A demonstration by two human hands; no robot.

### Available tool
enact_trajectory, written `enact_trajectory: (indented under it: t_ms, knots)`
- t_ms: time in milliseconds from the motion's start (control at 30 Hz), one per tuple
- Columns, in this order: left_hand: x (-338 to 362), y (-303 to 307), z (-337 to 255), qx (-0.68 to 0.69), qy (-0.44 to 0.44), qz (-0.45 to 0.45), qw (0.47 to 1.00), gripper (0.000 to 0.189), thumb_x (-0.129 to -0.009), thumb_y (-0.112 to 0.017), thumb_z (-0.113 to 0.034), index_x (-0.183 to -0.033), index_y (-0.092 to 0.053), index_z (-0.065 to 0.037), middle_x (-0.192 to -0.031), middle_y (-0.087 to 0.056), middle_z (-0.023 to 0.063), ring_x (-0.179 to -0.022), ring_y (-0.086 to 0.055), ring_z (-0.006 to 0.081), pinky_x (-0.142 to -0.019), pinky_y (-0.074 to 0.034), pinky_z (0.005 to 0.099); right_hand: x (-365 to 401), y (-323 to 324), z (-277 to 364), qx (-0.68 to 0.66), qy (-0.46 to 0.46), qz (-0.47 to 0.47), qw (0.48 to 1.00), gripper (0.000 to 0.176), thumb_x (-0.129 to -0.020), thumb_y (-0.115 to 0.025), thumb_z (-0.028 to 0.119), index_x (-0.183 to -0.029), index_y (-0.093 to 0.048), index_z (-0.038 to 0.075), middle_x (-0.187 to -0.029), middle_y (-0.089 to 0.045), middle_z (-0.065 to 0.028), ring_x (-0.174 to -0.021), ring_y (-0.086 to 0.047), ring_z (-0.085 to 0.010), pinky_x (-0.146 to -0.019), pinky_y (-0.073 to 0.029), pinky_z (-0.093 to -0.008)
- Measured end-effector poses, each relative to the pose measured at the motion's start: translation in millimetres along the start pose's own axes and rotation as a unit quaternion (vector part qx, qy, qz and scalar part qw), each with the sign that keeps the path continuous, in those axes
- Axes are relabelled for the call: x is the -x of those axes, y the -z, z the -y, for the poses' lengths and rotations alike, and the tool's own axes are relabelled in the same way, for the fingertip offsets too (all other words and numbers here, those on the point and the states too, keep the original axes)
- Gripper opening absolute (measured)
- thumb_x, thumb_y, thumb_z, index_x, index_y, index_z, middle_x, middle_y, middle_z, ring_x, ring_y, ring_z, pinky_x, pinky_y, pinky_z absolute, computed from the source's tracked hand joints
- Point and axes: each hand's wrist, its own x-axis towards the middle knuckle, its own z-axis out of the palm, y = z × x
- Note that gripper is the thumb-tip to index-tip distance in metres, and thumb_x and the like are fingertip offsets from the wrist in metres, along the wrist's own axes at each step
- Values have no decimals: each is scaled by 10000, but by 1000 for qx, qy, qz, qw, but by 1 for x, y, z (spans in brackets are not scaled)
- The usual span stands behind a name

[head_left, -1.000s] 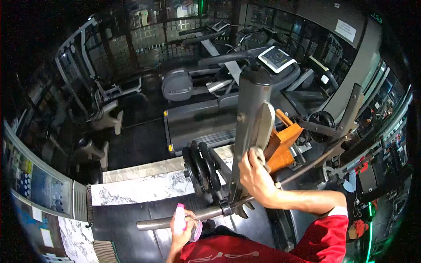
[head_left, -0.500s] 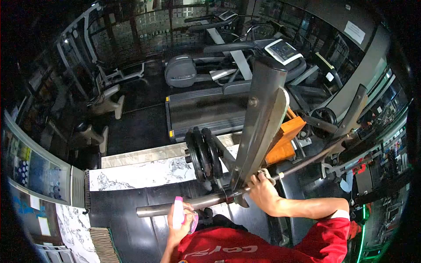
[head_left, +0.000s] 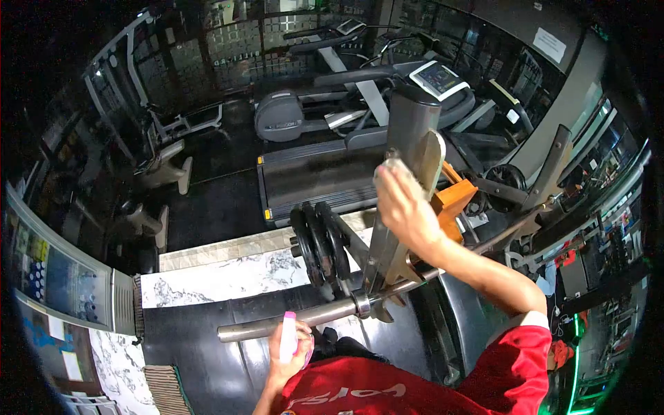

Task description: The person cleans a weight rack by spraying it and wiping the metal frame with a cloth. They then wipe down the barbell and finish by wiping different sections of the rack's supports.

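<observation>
My left hand point(head_left: 297, 349) is closed around a white spray bottle with a pink nozzle tip point(head_left: 288, 337), low in front of my red shirt. Just above it lies the thick sleeve end of a barbell point(head_left: 277, 325). My right hand point(head_left: 404, 204) is raised against the grey metal upright point(head_left: 415, 117) of the rack, fingers together and pressed to its face. A small greyish bit of cloth point(head_left: 395, 164) peeks out at the fingertips; most of it is hidden under the hand. Below, the bar rests in a hook at the upright's foot.
Black weight plates point(head_left: 319, 242) hang on a peg left of the upright. An orange wooden box point(head_left: 453, 204) stands behind it. A treadmill point(head_left: 325, 176) and an elliptical machine point(head_left: 280, 116) are farther back. At left is a glass-door fridge point(head_left: 62, 270).
My right hand has left the bar near the hook and moved up along the upright. My left hand keeps the spray bottle in nearly the same place. The view has shifted slightly.
</observation>
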Motion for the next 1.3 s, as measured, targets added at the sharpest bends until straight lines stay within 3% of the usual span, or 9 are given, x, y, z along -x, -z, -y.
enact_trajectory:
  t_ms: [67, 233, 400, 667, 833, 933, 1033, 1167, 1300]
  knots:
    - [3, 2, 3, 6, -7, -2, 1000, 282, -829, -691, -249, -870, -544, -11, -851, -614, 107, -804, -613, 210, -721, -497, 339, 15, -7, 32, 17, 37, 79, 996, 498, -791, -494, 246, -1180, -578, -54, -1331, -482, -206, -1279, -393, -335, -1083, -273, -460]
    - [7, 10, 6, 5, -19, -9, 1000, 231, -826, -678, -180, -881, -539, -4, -848, -616, 110, -779, -619, 202, -710, -500, 330, 13, -11, 34, -35, 20, 44, 998, 363, -782, -516, 236, -1052, -651, 34, -1164, -551, -116, -1200, -409, -310, -1033, -301, -438]
    - [4, 19, -3, 80, 48, -32, 995, 137, -816, -601, -34, -918, -520, 9, -804, -611, 103, -655, -610, 150, -638, -500, 282, 6, 1, 14, -109, -23, 73, 991, 384, -784, -533, 223, -1116, -609, 45, -1301, -466, -114, -1330, -297, -341, -1131, -164, -511]
    - [-5, 56, 0, 36, 21, -16, 999, 179, -822, -641, -56, -939, -520, 4, -825, -613, 90, -703, -615, 150, -665, -499, 290, 41, -18, 82, -121, 16, 99, 988, 332, -790, -529, 182, -1050, -651, 16, -1206, -562, -134, -1144, -484, -310, -1002, -358, -428]
    - [-13, 68, 1, 23, 21, 31, 999, 205, -826, -638, -54, -974, -506, -2, -871, -613, 90, -692, -617, 143, -655, -504, 284, 74, -25, 131, -199, 138, 283, 928, 236, -784, -560, 193, -980, -680, 141, -1025, -618, -50, -1037, -543, -192, -831, -421, -349]
    - [-20, 72, -6, 37, 25, 68, 997, 218, -828, -632, -43, -992, -492, -6, -884, -612, 84, -653, -618, 129, -615, -504, 267, 64, -8, 109, -261, 94, 425, 861, 261, -823, -527, 185, -1050, -654, 216, -1075, -599, -21, -1061, -556, -217, -754, -501, -345]
    - [-28, 74, 0, 23, 1, 88, 996, 229, -830, -627, -35, -1003, -480, -9, -877, -609, 80, -616, -616, 116, -575, -500, 254, 26, 36, 46, -253, -1, 273, 928, 381, -726, -605, 126, -1088, -647, 235, -1109, -579, 13, -992, -556, -213, -674, -554, -319]
    - [-37, 74, -1, 27, 17, 124, 992, 227, -846, -627, -72, -1003, -481, 0, -875, -597, 88, -621, -616, 115, -592, -506, 265, -17, 62, -45, -166, -191, -110, 961, 351, -678, -629, 98, -1023, -654, 154, -1289, -504, -81, -1116, -509, -305, -819, -534, -364]
    - [-45, 71, 2, 6, 10, 164, 986, 214, -856, -599, -64, -1012, -475, 14, -878, -592, 98, -624, -606, 109, -605, -509, 258, -33, 62, -67, -36, -294, -28, 955, 466, -729, -592, 64, -1193, -596, 101, -1338, -467, -114, -1168, -473, -333, -996, -406, -411]
